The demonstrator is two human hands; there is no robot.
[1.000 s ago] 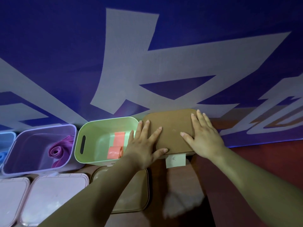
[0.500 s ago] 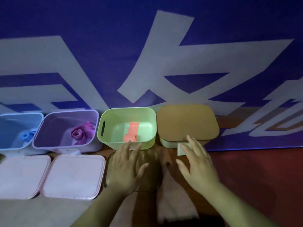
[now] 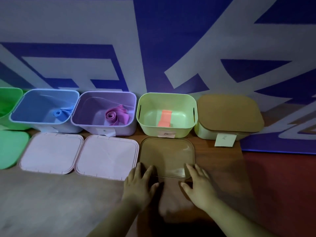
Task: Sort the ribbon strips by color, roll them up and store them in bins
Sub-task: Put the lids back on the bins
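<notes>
A row of bins stands against the banner wall. The light green bin (image 3: 188, 103) holds an orange ribbon roll (image 3: 164, 119). The purple bin (image 3: 95, 98) holds a pink roll (image 3: 116, 115), and the blue bin (image 3: 34, 94) holds a blue roll (image 3: 60, 113). The rightmost bin (image 3: 206, 130) is covered by a brown lid (image 3: 229, 113). A second brown lid (image 3: 166, 156) lies flat in front of the light green bin. My left hand (image 3: 139, 183) and my right hand (image 3: 199, 183) lie at that lid's near corners with fingers straight, holding nothing.
Two pale pink lids (image 3: 51, 153) (image 3: 107, 156) lie in front of the blue and purple bins. A green bin (image 3: 8, 100) and a green lid (image 3: 10, 147) sit at the far left. Paper labels (image 3: 224, 140) hang from the bins. Red floor (image 3: 282, 185) lies to the right.
Both hands have left the lid on the rightmost bin and come back toward me, to the near edge of the loose brown lid. The view has widened to the left.
</notes>
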